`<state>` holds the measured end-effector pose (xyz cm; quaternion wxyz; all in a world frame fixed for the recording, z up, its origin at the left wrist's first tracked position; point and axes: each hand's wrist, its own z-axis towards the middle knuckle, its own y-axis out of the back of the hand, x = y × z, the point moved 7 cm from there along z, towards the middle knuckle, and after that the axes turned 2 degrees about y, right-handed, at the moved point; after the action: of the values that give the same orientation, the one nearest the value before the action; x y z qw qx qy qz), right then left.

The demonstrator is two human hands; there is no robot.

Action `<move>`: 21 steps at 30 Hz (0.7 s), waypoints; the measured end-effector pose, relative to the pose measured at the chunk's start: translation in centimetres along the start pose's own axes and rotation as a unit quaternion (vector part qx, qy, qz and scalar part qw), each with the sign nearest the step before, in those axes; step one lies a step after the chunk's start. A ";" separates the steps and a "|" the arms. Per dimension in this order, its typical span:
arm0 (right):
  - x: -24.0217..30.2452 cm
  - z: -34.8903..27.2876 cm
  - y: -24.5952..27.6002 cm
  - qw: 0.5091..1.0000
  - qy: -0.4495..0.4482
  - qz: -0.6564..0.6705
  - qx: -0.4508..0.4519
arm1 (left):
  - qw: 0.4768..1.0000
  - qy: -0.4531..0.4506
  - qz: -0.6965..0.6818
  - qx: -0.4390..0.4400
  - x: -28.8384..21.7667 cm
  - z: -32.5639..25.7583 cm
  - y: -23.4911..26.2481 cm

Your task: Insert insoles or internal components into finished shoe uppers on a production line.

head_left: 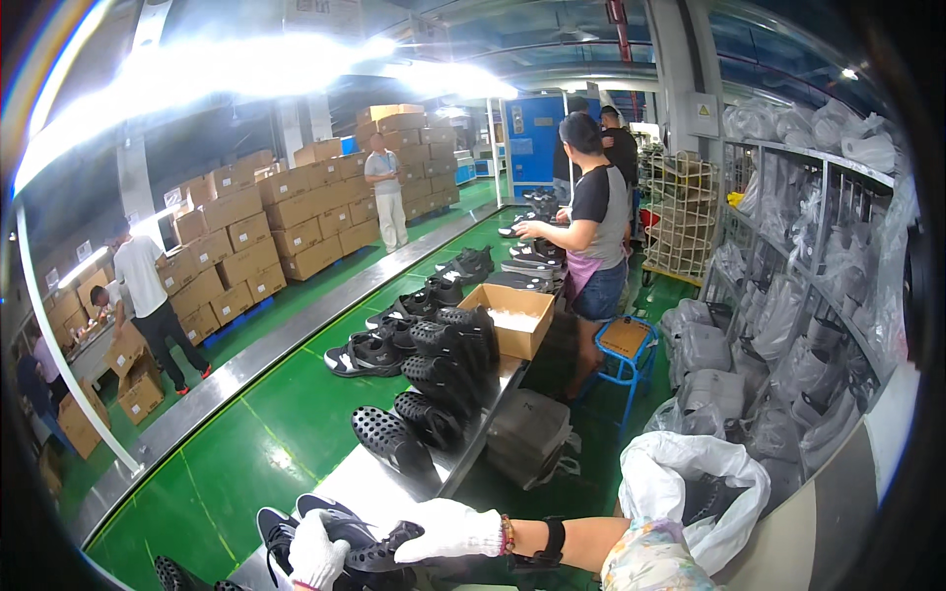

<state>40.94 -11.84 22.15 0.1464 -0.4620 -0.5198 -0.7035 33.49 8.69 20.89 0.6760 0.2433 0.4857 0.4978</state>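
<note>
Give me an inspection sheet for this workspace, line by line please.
Surface: silvery bench alongside a long green surface.
Things: dark shoe in hand; more dark shoes lined up beyond.
Clutter: open cardboard box with white contents; open white bag.
Hands: both white-gloved; right hand holds the dark shoe, left hand touches shoes, grip unclear.
Cables: nothing seen near the hands.
Surroundings: co-worker, blue-framed stool, stacked cartons, plastic-wrapped bundles.
</note>
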 end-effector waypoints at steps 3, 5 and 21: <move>0.9 -0.1 0.4 1.000 0.012 -0.002 -0.006 | 0.998 0.051 0.046 0.002 0.5 0.5 0.0; 1.1 -0.2 0.4 1.000 0.006 -0.027 -0.002 | 0.953 0.121 -0.275 0.040 1.7 0.6 -0.8; 3.5 1.7 -0.9 0.991 0.059 -0.102 -0.057 | 0.985 0.118 -0.122 -0.015 -0.4 -0.7 0.7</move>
<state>39.29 -9.02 24.43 0.0771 -0.3719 -0.5138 -0.7693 32.58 8.46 21.31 0.6729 0.1118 0.5807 0.4443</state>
